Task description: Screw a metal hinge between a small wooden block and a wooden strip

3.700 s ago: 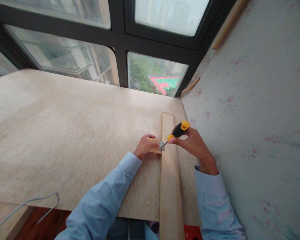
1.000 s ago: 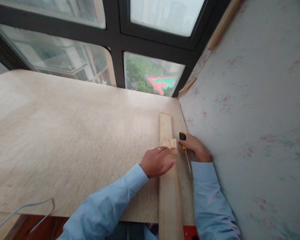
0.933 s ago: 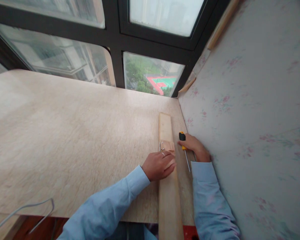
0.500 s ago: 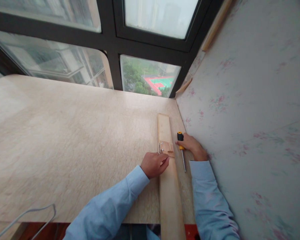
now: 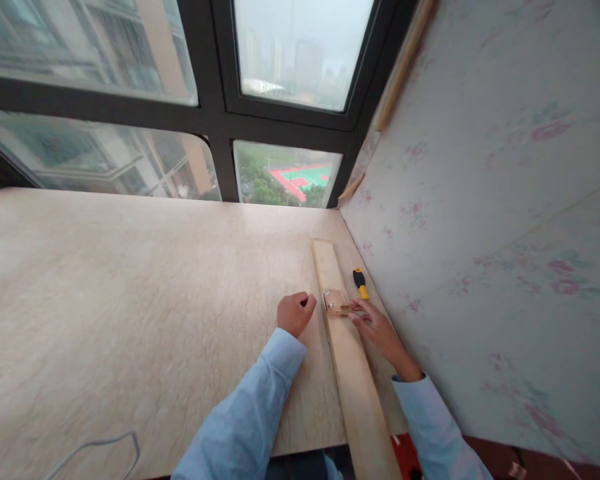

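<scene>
A long pale wooden board lies lengthwise on the stone-patterned ledge, its near end jutting past the front edge. Across it is a reddish cut patch with a few small metal pieces, perhaps screws or nails, too small to tell. My left hand is curled closed just left of the board, apart from it; whatever its fingers may hold is hidden. My right hand has its fingers apart at the board's right edge, by the patch. Beyond it lies a black and yellow screwdriver, its shaft hidden behind the hand.
A floral papered wall rises close on the right. Dark window frames stand at the back of the ledge. A thin grey cable loops at the front left.
My right hand has let go of the screwdriver and come to the board's right edge. My left hand has moved left off the board. The view has shifted.
</scene>
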Available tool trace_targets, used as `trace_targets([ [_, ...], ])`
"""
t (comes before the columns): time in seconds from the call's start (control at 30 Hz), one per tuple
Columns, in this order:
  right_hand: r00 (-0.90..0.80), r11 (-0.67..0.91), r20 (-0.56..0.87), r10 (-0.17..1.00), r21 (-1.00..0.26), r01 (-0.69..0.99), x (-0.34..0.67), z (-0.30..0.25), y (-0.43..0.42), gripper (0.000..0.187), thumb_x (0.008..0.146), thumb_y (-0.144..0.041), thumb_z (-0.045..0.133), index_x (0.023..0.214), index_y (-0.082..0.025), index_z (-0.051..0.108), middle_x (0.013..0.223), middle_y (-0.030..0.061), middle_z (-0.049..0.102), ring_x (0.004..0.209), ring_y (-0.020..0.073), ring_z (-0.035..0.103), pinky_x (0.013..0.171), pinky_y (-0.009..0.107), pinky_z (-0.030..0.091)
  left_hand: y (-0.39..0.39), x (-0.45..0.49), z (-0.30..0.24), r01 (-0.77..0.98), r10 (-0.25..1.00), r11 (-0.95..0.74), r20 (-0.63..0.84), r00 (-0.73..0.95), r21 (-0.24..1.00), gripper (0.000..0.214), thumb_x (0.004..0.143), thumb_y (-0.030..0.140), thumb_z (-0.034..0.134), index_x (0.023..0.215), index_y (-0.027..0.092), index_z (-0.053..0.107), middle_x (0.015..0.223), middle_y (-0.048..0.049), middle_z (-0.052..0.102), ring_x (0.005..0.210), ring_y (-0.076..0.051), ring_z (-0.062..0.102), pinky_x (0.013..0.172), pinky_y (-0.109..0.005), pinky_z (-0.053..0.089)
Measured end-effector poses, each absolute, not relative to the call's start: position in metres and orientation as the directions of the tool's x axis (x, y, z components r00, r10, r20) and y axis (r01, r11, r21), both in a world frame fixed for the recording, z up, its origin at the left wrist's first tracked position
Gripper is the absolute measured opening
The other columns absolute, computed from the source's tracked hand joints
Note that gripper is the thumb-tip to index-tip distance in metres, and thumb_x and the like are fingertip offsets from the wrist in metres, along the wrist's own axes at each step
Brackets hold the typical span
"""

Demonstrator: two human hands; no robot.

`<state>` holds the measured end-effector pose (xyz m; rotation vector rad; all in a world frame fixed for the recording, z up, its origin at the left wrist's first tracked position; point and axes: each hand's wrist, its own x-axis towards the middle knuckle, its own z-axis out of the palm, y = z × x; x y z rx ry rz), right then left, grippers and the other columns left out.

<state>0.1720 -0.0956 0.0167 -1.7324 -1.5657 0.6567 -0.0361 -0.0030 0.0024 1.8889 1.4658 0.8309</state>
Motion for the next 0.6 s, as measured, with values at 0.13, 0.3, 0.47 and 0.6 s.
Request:
trace_targets([
  [0.13, 0.222, -0.114, -0.018, 0.975, -0.896, 0.43, 0.157, 0.015, -0.106, 0.059, 0.084, -0.056, 0.06, 0.131, -0.022, 0.054, 0.139, 0.0138, 0.053, 0.128, 0.0291, 0.051, 0.108, 0.049, 0.04, 0.005, -0.043, -0.003, 0.452, 0.992, -0.102, 0.055, 0.116, 0.886, 0.044, 0.085, 0.04, 0.044, 0.048, 0.017, 0.041, 0.051, -0.0016, 0.048, 0.053, -0.013, 0.042, 0.054, -0.026, 0.021],
  [0.3, 0.304, -0.218, -0.138, 0.942, -0.945, 0.245, 0.145, 0.017, -0.099, 0.082, 0.064, -0.07, 0.07, 0.127, -0.019, 0.056, 0.145, 0.0191, 0.045, 0.133, 0.0342, 0.044, 0.112, 0.053, 0.032, 0.007, -0.051, -0.001, 0.315, 0.997, -0.028, 0.004, 0.077, 0.949, 0.042, 0.084, 0.042, 0.045, 0.052, 0.016, 0.051, 0.051, -0.0016, 0.051, 0.054, -0.014, 0.049, 0.055, -0.025, 0.03],
  [0.47, 0.341, -0.155, -0.09, 0.936, -0.974, 0.167, 0.133, 0.04, -0.101, 0.081, 0.059, -0.065, 0.077, 0.122, -0.018, 0.055, 0.144, 0.0203, 0.046, 0.135, 0.0327, 0.042, 0.115, 0.051, 0.028, 0.005, -0.053, 0.0, 0.171, 0.984, -0.038, 0.008, 0.177, 0.984, 0.044, 0.083, 0.052, 0.049, 0.063, 0.014, 0.058, 0.057, -0.0015, 0.055, 0.053, -0.012, 0.049, 0.053, -0.023, 0.034],
  [0.6, 0.265, 0.003, 0.036, 0.963, -0.992, 0.127, 0.116, 0.068, -0.11, 0.058, 0.071, -0.053, 0.075, 0.117, -0.022, 0.057, 0.133, 0.0147, 0.058, 0.126, 0.0266, 0.053, 0.111, 0.047, 0.037, 0.006, -0.058, 0.004, -0.034, 0.98, 0.083, -0.075, 0.182, 0.996, 0.056, 0.082, 0.065, 0.045, 0.086, 0.011, 0.061, 0.072, -0.0025, 0.059, 0.041, -0.008, 0.042, 0.04, -0.022, 0.031],
])
